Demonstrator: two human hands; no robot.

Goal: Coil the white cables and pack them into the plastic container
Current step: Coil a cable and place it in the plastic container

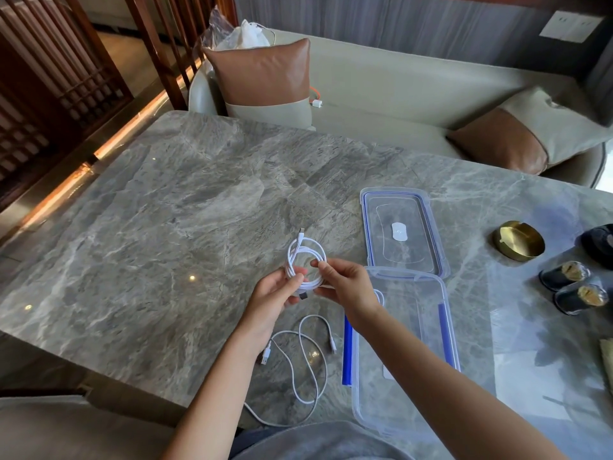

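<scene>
I hold a coiled white cable (306,257) above the marble table (149,244), near its front middle. My left hand (277,293) pinches the coil's lower left side and my right hand (345,282) grips its right side. One plug end sticks up at the coil's top. A second white cable (308,360) lies loose and uncoiled on the table below my hands. The clear plastic container (428,406) with blue clips stands open to the right, partly behind my right forearm. A bit of white cable shows inside it near its far left corner.
The container's clear lid (403,234) lies flat beyond the container. A brass dish (519,240) and two dark round jars (572,287) stand at the right. A beige sofa with brown cushions (262,74) runs along the table's far side.
</scene>
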